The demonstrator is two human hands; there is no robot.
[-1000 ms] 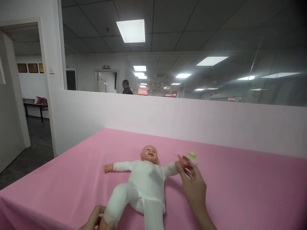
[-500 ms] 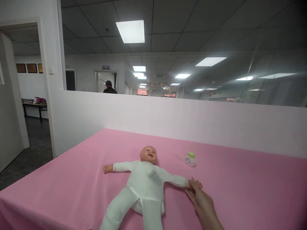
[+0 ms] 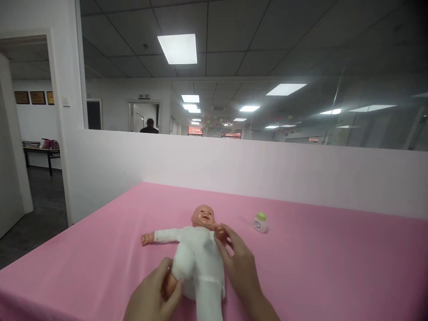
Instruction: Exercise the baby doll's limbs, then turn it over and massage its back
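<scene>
The left hand [image 3: 152,290] curls closed around the foot [image 3: 170,285] of a baby doll [image 3: 197,254], its white-suited leg raised and bent. The doll lies on its back on a pink cloth [image 3: 301,267], just ahead of both hands. Its stuffed body looks light and floppy, so the limbs seem the easiest hold. The half-closed right hand [image 3: 239,261] pinches the doll's hand [image 3: 220,231] near its head. A small green-capped bottle [image 3: 260,222] stands just beyond that grip, to the right.

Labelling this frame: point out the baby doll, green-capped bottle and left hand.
Baby doll [image 3: 200,245], head view, on the white suit's chest.
Green-capped bottle [image 3: 260,223], head view, on its body.
Left hand [image 3: 150,290], head view, on the back of the hand.
</scene>
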